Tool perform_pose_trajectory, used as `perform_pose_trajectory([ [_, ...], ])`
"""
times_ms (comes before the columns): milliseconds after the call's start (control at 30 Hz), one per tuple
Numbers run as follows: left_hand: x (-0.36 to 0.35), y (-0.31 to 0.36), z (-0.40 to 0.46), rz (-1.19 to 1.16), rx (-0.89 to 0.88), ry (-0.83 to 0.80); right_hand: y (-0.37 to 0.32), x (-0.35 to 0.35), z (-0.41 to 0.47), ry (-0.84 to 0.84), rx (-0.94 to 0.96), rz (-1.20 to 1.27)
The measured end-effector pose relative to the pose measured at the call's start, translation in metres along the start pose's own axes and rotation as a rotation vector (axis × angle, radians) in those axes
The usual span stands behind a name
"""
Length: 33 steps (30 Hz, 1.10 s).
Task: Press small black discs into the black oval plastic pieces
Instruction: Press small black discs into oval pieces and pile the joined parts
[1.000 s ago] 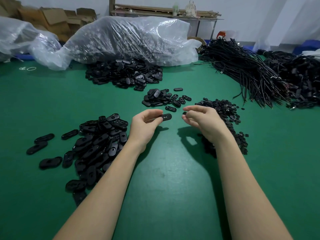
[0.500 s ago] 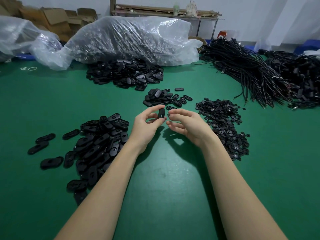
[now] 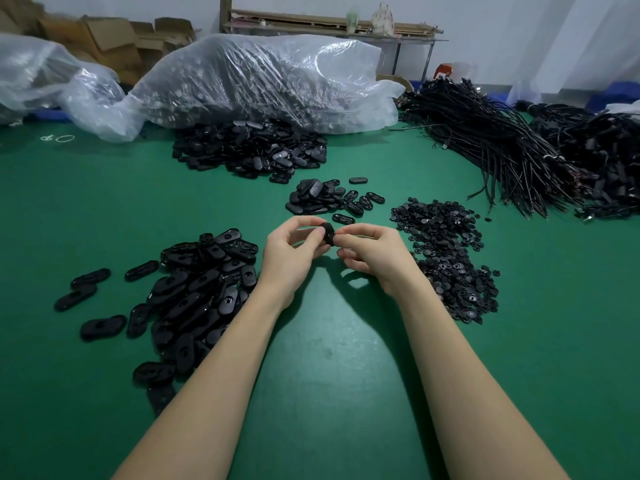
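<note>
A black oval plastic piece is held between both hands above the green table. My left hand pinches it from the left with thumb and fingers. My right hand meets it from the right, fingertips pinching its edge; any small disc there is hidden by the fingers. A heap of oval pieces lies left of my left forearm. Small black discs are piled right of my right hand. A smaller cluster of oval pieces sits just beyond the hands.
A larger heap of oval pieces spills from a clear plastic bag at the back. Bundles of black cables cover the right rear. Loose oval pieces lie at the far left. Cardboard boxes stand behind.
My right hand has moved left from over the disc pile to meet my left hand. The oval piece turned from flat to edge-on and both hands now pinch it.
</note>
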<state>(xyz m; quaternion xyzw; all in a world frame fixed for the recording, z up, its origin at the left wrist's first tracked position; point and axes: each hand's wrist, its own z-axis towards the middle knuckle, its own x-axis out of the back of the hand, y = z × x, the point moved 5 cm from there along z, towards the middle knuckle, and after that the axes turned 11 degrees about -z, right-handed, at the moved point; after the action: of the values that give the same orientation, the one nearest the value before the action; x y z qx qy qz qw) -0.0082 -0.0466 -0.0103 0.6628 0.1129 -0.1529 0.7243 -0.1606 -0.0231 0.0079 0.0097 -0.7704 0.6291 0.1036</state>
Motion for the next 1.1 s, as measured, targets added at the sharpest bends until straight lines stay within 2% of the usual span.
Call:
perform_pose_trajectory([
  [467, -0.0001, -0.0002, 0.0018, -0.041, 0.019, -0.017, 0.0016, 0.0011, 0.0013, 0.075, -0.013, 0.012],
  [800, -0.0008, -0.0015, 0.0020, 0.052, 0.017, -0.069, 0.0038, 0.0052, 0.0023, 0.123, 0.004, -0.053],
  [1000, -0.0009, 0.0000, 0.0003, -0.012, 0.050, -0.055, 0.0050, 0.0045, 0.0034, 0.031, 0.017, 0.002],
  [1100, -0.0019, 0.0009, 0.0000, 0.112, 0.016, -0.080, 0.0004, 0.0032, 0.0028, 0.019, 0.101, -0.023],
])
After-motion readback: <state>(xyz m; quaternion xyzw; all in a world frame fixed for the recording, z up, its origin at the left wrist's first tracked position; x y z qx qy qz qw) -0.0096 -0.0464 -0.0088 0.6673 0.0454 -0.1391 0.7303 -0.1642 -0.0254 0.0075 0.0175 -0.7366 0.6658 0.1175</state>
